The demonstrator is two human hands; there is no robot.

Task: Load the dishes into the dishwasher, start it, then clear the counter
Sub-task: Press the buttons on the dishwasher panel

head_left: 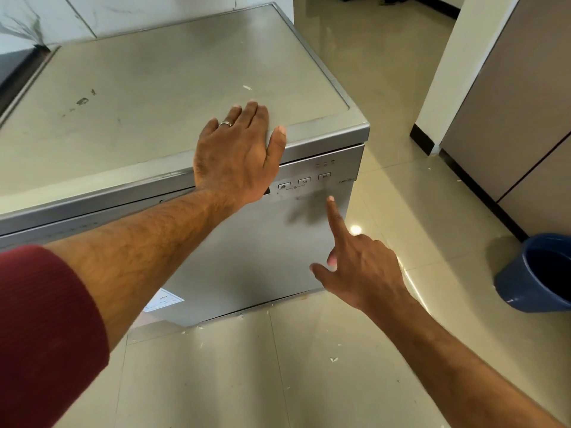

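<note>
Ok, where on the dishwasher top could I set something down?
The dishwasher top is bare from the back wall to its right edge. Only the left hand rests flat at the front lip. The right hand points at the buttons below.

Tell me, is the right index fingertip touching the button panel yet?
Apart. The head view shows the right hand pointing, its fingertip on or near the plain door of the dishwasher, clearly below the buttons.

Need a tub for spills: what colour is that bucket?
Dark blue bucket, head view.
</note>
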